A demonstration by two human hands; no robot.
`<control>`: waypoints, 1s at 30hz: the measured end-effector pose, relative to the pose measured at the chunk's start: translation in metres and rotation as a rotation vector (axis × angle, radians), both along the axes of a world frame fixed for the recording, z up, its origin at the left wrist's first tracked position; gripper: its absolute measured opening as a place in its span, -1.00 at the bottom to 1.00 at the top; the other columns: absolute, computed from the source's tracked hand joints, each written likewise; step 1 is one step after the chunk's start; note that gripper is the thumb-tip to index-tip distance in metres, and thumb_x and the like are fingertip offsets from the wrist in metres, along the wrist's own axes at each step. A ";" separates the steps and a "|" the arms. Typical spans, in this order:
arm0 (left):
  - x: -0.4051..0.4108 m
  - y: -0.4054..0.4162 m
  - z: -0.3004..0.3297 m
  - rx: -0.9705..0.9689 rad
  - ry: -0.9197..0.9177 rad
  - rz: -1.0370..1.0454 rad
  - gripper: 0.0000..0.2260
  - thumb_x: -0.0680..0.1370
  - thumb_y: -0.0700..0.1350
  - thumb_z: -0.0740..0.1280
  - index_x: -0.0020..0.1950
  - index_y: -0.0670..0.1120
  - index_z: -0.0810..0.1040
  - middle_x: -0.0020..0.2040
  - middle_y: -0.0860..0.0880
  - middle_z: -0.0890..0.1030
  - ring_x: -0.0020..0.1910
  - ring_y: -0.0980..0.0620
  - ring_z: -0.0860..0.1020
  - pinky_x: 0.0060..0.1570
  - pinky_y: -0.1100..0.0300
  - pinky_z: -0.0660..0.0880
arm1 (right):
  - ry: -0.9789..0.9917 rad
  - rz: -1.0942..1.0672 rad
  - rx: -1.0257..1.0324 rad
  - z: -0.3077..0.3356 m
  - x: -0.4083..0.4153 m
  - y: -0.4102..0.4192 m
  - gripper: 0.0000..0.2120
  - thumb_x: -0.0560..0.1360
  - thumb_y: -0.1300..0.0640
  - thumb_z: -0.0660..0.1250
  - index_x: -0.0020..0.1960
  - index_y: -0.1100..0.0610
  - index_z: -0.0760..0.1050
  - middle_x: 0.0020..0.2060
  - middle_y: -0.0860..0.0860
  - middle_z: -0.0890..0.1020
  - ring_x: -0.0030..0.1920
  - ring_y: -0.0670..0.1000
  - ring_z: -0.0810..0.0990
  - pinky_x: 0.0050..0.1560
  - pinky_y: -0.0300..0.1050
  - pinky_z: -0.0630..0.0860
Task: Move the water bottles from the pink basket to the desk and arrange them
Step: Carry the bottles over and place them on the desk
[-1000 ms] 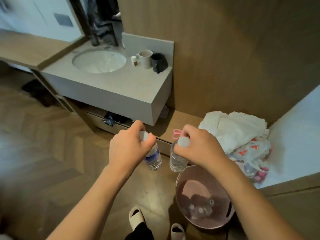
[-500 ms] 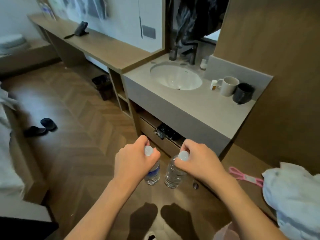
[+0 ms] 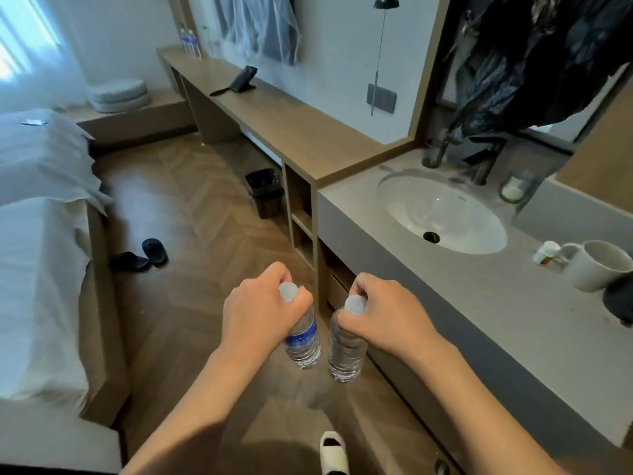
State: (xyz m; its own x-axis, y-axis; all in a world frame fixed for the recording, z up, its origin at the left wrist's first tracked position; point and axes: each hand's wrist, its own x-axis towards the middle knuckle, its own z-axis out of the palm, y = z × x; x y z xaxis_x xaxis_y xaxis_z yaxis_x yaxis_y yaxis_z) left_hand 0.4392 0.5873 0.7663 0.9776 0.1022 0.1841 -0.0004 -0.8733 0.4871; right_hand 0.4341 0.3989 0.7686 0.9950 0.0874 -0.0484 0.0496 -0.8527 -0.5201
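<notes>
Left hand (image 3: 255, 311) fingers curled round the neck of a blue-label bottle (image 3: 303, 341); right hand (image 3: 388, 315) fingers clamped round the neck of a second bottle (image 3: 346, 351). Both hang upright, side by side, lower centre, above the floor. Desk (image 3: 274, 121) upper centre, more bottles (image 3: 190, 42) at its far end.

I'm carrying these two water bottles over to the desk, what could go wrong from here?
Both hands, left and right, hold the bottles only near the caps, so one might slip. The bottles hang close together and could knock. Black slippers on the floor are a possible trip hazard.
</notes>
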 end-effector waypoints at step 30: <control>0.503 0.269 0.018 -0.050 -0.100 0.206 -0.81 0.41 0.12 0.36 -0.21 0.04 0.45 -0.35 0.02 0.56 -0.29 -0.09 0.52 -0.24 0.12 0.42 | -0.081 0.189 0.006 0.024 0.537 0.254 -0.74 0.29 -0.16 0.34 -0.17 -0.01 0.42 -0.32 -0.06 0.56 -0.29 -0.03 0.55 -0.34 -0.09 0.48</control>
State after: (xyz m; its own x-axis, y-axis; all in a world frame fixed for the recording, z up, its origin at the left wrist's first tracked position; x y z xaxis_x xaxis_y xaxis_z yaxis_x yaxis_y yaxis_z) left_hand 0.9419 0.8561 0.7839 0.9122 0.3090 0.2690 0.1245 -0.8346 0.5366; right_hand 0.9709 0.6533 0.7923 0.9616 0.2727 0.0326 0.2503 -0.8213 -0.5127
